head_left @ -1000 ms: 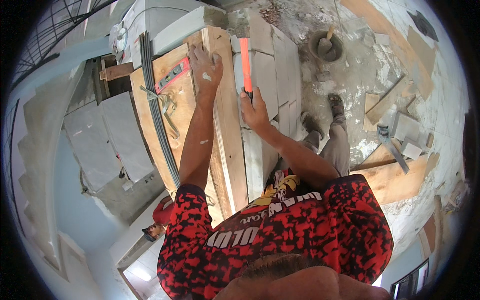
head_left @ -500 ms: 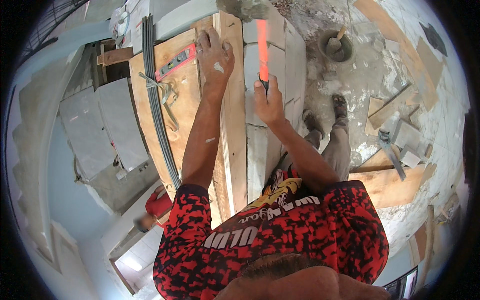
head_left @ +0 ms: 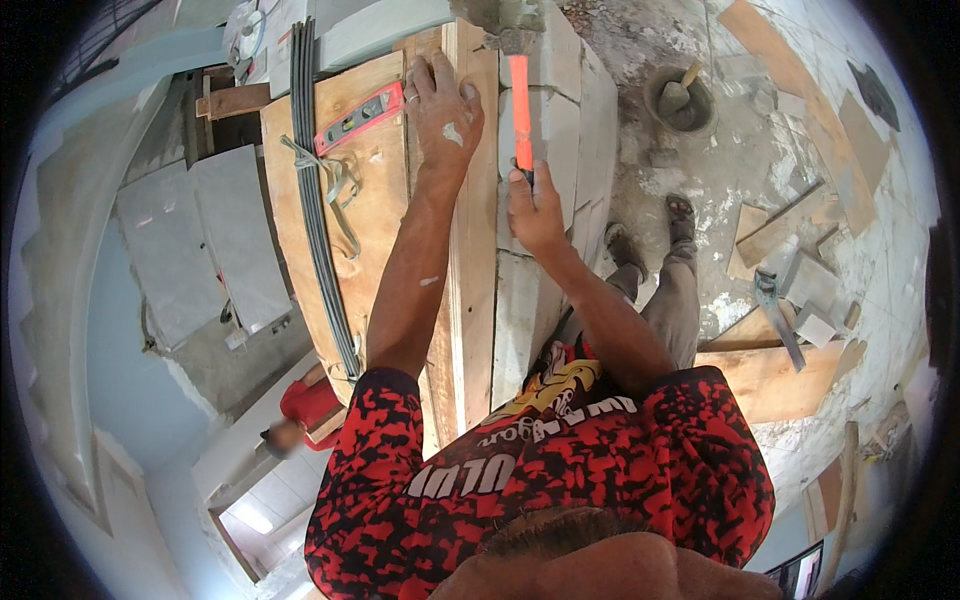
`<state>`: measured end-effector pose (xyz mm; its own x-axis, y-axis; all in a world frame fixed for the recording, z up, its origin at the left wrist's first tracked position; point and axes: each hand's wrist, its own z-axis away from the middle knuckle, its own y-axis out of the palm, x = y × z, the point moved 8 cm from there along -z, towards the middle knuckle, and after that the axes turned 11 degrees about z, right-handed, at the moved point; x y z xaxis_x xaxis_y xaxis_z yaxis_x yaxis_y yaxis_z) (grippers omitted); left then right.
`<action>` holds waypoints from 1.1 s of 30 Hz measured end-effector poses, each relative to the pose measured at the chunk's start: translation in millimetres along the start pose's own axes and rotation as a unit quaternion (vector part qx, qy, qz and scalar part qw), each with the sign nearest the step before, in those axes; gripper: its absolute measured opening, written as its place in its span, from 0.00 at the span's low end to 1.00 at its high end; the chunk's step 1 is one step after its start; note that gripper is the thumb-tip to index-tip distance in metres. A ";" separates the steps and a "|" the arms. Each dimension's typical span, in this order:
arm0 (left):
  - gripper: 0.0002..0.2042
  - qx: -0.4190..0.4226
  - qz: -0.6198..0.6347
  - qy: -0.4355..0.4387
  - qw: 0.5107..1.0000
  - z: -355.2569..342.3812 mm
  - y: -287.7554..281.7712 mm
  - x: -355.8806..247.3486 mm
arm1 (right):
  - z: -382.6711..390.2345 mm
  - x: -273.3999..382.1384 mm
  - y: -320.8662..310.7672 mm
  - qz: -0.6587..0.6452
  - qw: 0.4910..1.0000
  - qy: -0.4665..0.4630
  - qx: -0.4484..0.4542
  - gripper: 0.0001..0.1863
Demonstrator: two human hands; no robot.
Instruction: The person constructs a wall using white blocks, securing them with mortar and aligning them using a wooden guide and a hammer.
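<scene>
The right hand (head_left: 535, 205) is closed around the dark grip of an orange-handled tool (head_left: 518, 110), and that handle runs straight away from the person, up along a pale grey block (head_left: 545, 120). Its far end meets a lump of grey mortar (head_left: 497, 18) at the top of the block; what kind of head the tool has, I cannot tell. The left hand (head_left: 443, 105) is spread wide and pressed flat, fingers fanned, on an upright wooden board (head_left: 468, 270) just beside the block, holding nothing. Paint or mortar flecks show on the back of that hand and on the forearm.

Moving left, there's a broad plywood sheet (head_left: 375, 200) with a red spirit level (head_left: 360, 117) lying across it, close to the left fingertips. A bundle of grey rods (head_left: 318, 215), tied with cord, runs down the sheet's left side. Further out on the right, on the dusty floor (head_left: 760, 150) far below, a bucket (head_left: 683, 98) with a tool standing in it, tile offcuts (head_left: 800, 230) and scattered planks. Lower left, another person in a red top (head_left: 310, 405) stands well below.
</scene>
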<state>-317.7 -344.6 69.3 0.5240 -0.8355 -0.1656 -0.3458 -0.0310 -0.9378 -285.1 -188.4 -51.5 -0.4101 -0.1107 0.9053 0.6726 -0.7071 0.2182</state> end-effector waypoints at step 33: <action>0.27 -0.004 -0.012 -0.005 1.000 4.5 5.3 6.4 | 1.4 -16.6 -8.2 -0.036 0.998 0.046 0.010 0.15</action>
<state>-312.7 -347.6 61.9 0.5393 -0.8294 -0.1457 -0.3396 -0.0559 -0.9389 -283.0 -179.8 -67.8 -0.5110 -0.1246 0.8505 0.6520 -0.7010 0.2890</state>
